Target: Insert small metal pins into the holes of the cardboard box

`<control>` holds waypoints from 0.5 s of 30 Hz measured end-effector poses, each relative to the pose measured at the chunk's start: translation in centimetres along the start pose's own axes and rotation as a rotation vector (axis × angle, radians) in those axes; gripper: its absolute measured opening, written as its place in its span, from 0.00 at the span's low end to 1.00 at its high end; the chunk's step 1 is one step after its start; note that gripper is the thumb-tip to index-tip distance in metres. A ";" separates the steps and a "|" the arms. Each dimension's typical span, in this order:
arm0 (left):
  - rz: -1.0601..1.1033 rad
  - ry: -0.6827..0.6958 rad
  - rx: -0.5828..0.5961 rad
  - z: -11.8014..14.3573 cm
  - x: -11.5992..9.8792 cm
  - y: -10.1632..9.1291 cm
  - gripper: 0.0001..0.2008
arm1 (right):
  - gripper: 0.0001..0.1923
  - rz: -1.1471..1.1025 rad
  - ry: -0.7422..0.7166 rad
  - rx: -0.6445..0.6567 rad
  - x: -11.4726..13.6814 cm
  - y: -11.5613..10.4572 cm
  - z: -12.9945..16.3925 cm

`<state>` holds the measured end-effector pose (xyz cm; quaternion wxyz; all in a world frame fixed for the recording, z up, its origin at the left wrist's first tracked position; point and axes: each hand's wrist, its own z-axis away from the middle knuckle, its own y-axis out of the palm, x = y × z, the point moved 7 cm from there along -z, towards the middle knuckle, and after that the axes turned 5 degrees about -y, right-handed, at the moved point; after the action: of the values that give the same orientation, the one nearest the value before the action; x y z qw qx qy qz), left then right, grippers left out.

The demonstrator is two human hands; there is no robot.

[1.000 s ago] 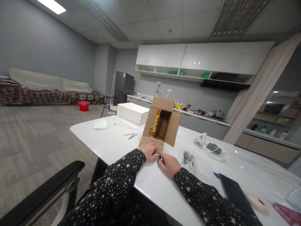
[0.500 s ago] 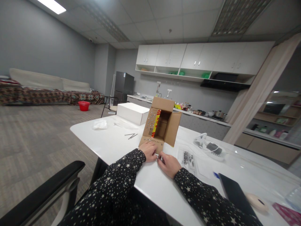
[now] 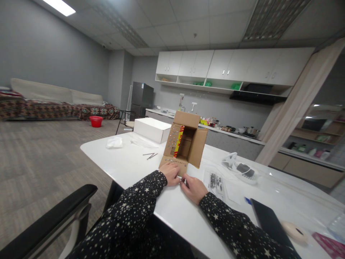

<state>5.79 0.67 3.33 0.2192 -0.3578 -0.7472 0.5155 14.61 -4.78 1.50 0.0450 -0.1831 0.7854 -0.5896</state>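
A brown cardboard box [image 3: 198, 147] stands on the white table [image 3: 129, 158], its opening facing me and its flaps folded out. Rows of small shiny dots mark the left flap [image 3: 172, 142] and the front flap [image 3: 183, 168]. My left hand [image 3: 170, 173] is on the front flap, fingers over its top and thumb by its near edge, closed on it. Close beside it, at the flap's near corner, my right hand [image 3: 194, 187] is closed in a pinch. A tiny dark or metallic bit shows at its fingertips, too small to name.
Behind the cardboard box is a white box [image 3: 152, 129]. Thin dark rods [image 3: 150, 155] and crumpled white plastic [image 3: 114, 142] lie to the left. On the right are a plastic tray of small dark parts [image 3: 215, 181], a white basket [image 3: 245, 173], a black tablet-like slab [image 3: 269, 219] and a beige mouse-like object [image 3: 293, 232].
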 end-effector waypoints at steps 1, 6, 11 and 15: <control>-0.004 -0.003 0.000 0.0 0.0 0.0 0.08 | 0.07 0.001 -0.001 -0.002 0.0 0.0 0.0; 0.008 -0.017 -0.018 0.0 0.1 -0.2 0.08 | 0.07 -0.001 -0.010 -0.011 0.0 0.0 0.0; 0.069 -0.039 -0.052 0.0 0.3 -0.8 0.06 | 0.06 -0.007 -0.011 -0.017 0.0 -0.1 0.0; 0.108 -0.057 -0.073 -0.1 0.4 -1.1 0.05 | 0.06 0.003 -0.002 -0.007 0.0 0.0 0.0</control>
<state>5.25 0.78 4.32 0.1565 -0.3903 -0.7510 0.5091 14.66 -4.79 1.51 0.0458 -0.1826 0.7877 -0.5865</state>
